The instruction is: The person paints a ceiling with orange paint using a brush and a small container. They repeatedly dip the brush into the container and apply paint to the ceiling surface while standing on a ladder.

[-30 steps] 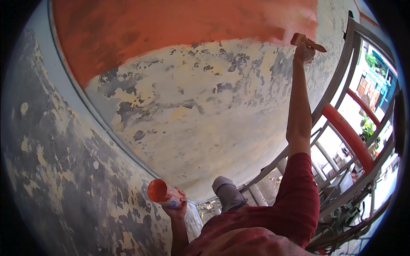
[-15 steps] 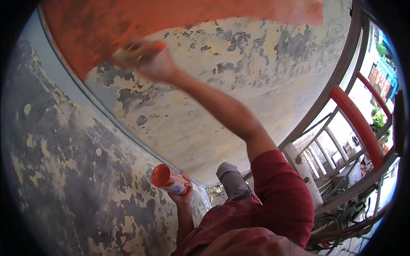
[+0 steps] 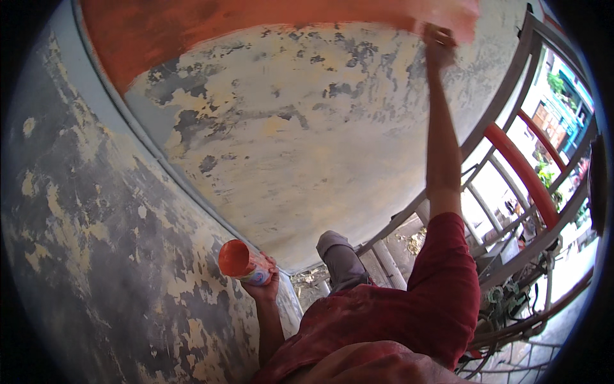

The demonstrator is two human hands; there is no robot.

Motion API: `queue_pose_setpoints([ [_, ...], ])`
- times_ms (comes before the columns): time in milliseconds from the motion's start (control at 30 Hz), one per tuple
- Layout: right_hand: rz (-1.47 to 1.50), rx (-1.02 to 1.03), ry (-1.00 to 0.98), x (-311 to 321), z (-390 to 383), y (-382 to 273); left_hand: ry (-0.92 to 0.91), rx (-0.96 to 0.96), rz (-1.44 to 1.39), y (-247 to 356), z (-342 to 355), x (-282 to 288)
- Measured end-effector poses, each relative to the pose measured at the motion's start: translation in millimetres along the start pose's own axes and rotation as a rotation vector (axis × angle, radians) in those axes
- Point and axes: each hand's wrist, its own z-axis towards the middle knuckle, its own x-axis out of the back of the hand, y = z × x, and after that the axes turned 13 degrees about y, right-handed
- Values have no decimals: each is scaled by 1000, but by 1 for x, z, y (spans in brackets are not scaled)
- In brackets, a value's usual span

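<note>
My left hand grips an open paint can, coated orange inside, low in front of the left wall. My right hand is raised at full reach to the lower edge of the orange paint, at the right end of the painted band, where the coat looks paler and wet. It grips a paintbrush, smeared by motion, against the wall. Below the band the wall is pale, with grey and cream flaked patches.
A grey trim strip runs down the corner beside the mottled left wall. On the right are bent-looking railings with a red bar, plants and bright street beyond. My grey-clad leg shows below; clutter lies at lower right.
Half a second ago my right hand swept across to the left part of the band; it is now back at the right end, slightly higher than a second ago.
</note>
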Motion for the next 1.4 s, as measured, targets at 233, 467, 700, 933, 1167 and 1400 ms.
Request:
queue_pose_setpoints([
  [233,672,462,-370,-20,-212,-231,-35,107,55,2,19,-4],
  [467,1016,-131,-691,-38,-214,-227,-29,102,-9,-6,16,-18],
  [700,391,-409,-33,12,16,72,-60,115,28,-25,20,-20],
  [933,255,177,-25,4,-72,-63,6,103,-24,-7,16,-15],
  [1167,747,340,-328,-35,-293,-333,-78,165,23,-2,30,-36],
  [1400,1029,-78,-584,-44,-268,-360,-79,129,16,2,27,-30],
])
